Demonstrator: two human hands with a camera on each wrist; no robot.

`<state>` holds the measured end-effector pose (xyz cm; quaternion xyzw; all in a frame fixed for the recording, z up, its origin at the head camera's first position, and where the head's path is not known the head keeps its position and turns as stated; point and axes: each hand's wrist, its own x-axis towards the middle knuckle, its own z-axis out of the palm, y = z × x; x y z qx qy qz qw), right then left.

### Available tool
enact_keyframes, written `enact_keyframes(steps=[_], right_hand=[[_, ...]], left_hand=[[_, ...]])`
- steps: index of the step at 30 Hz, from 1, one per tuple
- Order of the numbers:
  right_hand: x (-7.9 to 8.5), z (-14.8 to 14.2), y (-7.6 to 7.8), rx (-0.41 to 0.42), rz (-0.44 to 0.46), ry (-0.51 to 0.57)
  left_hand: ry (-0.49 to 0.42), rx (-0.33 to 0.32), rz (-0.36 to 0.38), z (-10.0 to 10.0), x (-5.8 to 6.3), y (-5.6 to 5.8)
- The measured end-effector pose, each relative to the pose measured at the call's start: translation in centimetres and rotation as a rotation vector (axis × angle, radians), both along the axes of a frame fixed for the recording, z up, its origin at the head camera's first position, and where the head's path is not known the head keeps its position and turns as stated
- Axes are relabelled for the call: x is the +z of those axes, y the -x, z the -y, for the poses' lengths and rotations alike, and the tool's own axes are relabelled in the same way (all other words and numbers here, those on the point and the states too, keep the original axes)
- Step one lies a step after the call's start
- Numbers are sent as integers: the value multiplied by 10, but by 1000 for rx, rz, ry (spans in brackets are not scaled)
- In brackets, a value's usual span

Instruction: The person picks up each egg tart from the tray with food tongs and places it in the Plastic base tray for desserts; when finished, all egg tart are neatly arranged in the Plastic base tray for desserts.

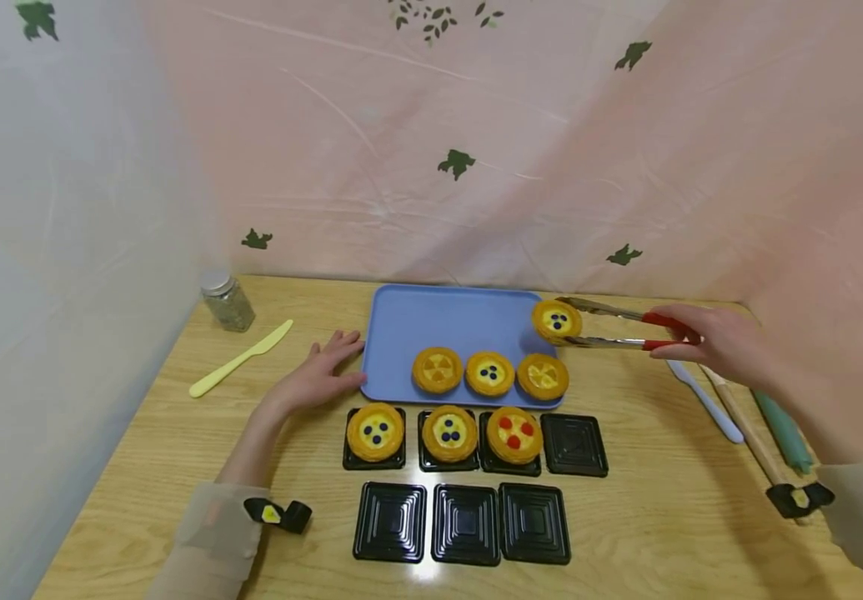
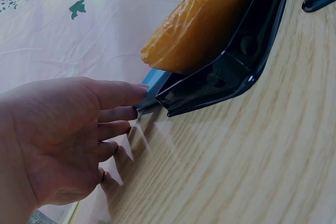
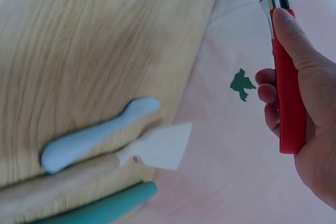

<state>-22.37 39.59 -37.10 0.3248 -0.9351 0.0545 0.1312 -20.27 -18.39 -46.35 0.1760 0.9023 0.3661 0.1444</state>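
My right hand [image 1: 716, 337] grips red-handled metal tongs [image 3: 290, 82]. Between the tongs' tips is a blueberry-topped tart [image 1: 557, 320], held over the right end of a blue tray [image 1: 446, 312]. Three more tarts lie along the tray's front: one with orange wedges [image 1: 437, 370], one with blueberries [image 1: 489, 373], one with pale yellow wedges [image 1: 542, 377]. My left hand [image 1: 320, 375] rests at the tray's left edge, fingers extended, its fingertips right at the rim in the left wrist view.
In front of the tray, two blueberry tarts [image 1: 375, 432] and a red-berry tart [image 1: 514, 435] sit on black square holders; several other holders [image 1: 389, 522] are bare. A yellow knife [image 1: 242, 360] and glass jar [image 1: 228, 302] stand left; a blue knife [image 3: 94, 135], spatula [image 3: 163, 145] and green-handled tool [image 3: 115, 203] lie right.
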Motion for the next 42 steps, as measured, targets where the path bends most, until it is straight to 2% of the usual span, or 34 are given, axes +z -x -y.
enact_keyframes(steps=[4,13,20,24,31,42], right_hand=[[6,-6,-17,0,55,12],[12,-11,-54,3,112,43],[10,-16,-77,36,67,32],[4,-18,-85,60,45,34],[-7,-19,-97,62,76,32],[-20,-24,-110,10,69,-25]], left_hand=[[5,-6,-3,-1,-1,0],[8,-4,-11,1,-2,1],[-4,5,2,1,-1,-1],[-3,9,1,2,0,-1],[-2,3,-1,2,0,0],[1,-2,12,1,0,2]])
